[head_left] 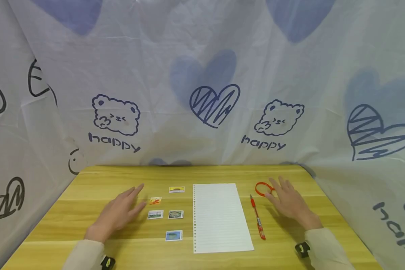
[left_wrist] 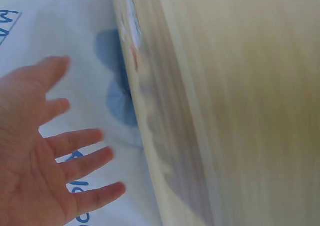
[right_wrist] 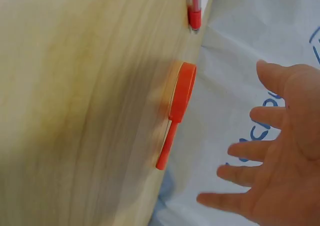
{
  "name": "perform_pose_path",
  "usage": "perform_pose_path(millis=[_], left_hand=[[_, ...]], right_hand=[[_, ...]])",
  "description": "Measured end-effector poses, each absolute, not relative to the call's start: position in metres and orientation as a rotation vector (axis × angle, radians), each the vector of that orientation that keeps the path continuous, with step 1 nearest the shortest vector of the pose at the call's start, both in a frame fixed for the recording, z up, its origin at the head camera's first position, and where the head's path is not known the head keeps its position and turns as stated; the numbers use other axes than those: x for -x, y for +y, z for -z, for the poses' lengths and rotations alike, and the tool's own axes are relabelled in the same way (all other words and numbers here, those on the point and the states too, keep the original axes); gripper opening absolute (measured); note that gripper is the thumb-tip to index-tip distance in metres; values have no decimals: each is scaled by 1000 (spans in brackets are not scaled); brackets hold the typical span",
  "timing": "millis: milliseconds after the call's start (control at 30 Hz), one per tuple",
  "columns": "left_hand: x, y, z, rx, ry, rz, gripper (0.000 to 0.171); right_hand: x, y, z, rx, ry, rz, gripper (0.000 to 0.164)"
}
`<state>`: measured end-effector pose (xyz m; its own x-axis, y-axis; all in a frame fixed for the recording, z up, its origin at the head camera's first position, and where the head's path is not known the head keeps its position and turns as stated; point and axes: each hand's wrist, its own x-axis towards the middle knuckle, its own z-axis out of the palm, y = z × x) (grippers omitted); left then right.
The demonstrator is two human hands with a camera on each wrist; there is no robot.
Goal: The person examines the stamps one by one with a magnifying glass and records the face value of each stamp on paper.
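Observation:
My left hand (head_left: 117,213) hovers over the table at the left, fingers extended and holding nothing. Several small picture stamps lie beside it: a red-and-yellow stamp (head_left: 155,201) nearest, a yellow stamp (head_left: 177,189), two greenish ones and a blue stamp (head_left: 174,235). My right hand (head_left: 289,200) is spread above the table near a red magnifying glass (right_wrist: 182,92), partly covering it in the head view. In the right wrist view, its fingers are apart from the magnifying glass. A red pen (head_left: 257,217) lies between that hand and a lined sheet of paper (head_left: 222,219).
The wood-patterned table (head_left: 104,176) is backed by a white curtain (head_left: 162,127) printed with hearts and bears. More of the curtain hangs at both sides. A dark wrist strap (head_left: 302,249) shows at the right cuff.

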<state>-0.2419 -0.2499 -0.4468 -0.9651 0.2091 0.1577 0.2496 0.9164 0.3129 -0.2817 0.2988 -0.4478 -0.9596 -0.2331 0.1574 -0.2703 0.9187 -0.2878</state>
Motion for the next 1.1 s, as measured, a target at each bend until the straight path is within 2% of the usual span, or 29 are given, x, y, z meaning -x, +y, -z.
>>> perform_pose_path(millis=[267, 467, 733, 1100], left_hand=[[239, -237, 446, 485, -2987, 734, 43], [234, -225, 445, 681, -3004, 851, 37], [226, -215, 448, 893, -3008, 1034, 39], [225, -202, 452, 1016, -2959, 1062, 24]], right_hand=[[294, 307, 451, -479, -2813, -781, 50], [302, 312, 454, -447, -2811, -834, 39], [315, 317, 458, -452, -2838, -839, 33], [325, 321, 459, -399, -2872, -804, 31]])
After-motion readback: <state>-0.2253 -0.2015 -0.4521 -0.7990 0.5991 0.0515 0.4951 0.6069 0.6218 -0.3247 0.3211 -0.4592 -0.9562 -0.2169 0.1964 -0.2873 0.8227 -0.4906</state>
